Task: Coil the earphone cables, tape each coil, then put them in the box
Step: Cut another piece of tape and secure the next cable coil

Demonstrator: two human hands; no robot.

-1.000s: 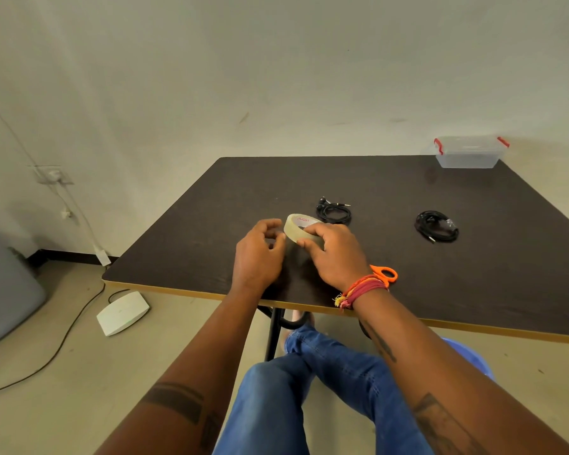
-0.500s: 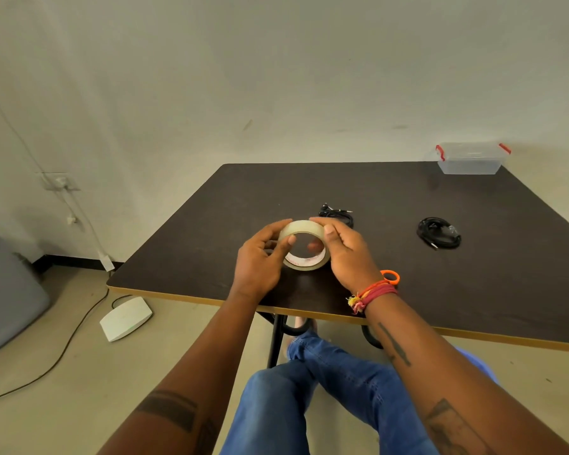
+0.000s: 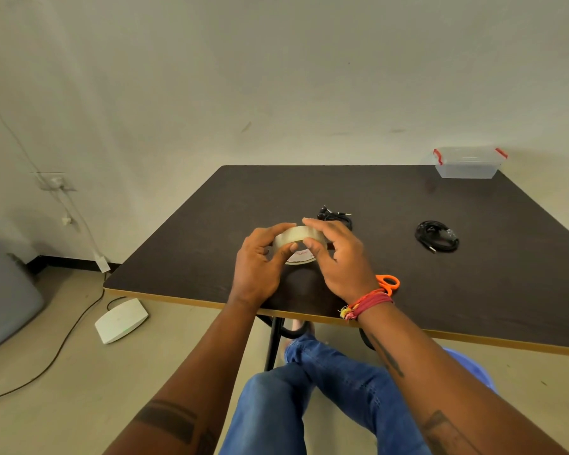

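Head view is showing the taping step in hand, with both hands working the tape roll above the near part of the dark table [image 3: 211, 257]. Starting at the left, the left hand [image 3: 260, 261] is curling round the left side of the tape roll [image 3: 298, 239], its thumb pressing on the outer band. Just to the right, the right hand [image 3: 339, 257] is gripping the roll's other side, thumb on the band and fingers arching over the top. By my reading, the person is feeling for the loose end of the tape, since no strip is hanging free yet.

Behind the right hand, a coiled black earphone cable [image 3: 335, 218] is lying on the table, partly hidden by the fingers. Orange scissors [image 3: 388, 283] are lying beside the right wrist. Further right, a second coiled cable [image 3: 437, 236] is resting well apart from the first; whether either coil is taped already is too small to tell. At the far right corner, the clear box [image 3: 467, 164] with red clips is sitting with its lid on.

Next, a thumbnail probably needs to lift the tape's edge, then a short strip needs pulling off and cutting for the nearer coil.
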